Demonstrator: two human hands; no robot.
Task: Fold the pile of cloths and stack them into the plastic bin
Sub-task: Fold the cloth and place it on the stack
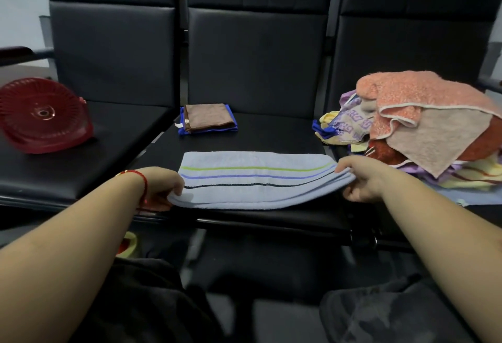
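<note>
A light blue towel (255, 179) with green, blue and black stripes lies folded lengthwise on the middle black seat (271, 131). My left hand (160, 188) pinches its near left corner and my right hand (358, 179) pinches its near right corner, both lifting the layered edge slightly. A folded brown and blue cloth (207, 118) sits further back on the same seat. The pile of unfolded cloths (423, 131), topped by an orange towel, is heaped on the right seat. A red plastic bin (43, 114) lies tipped on its side on the left seat.
Black padded seat backs (255, 52) rise behind all three seats. My dark-trousered knees (152, 302) are below the front edge of the bench. A small yellow and red object (127, 245) shows on the floor under the left seat.
</note>
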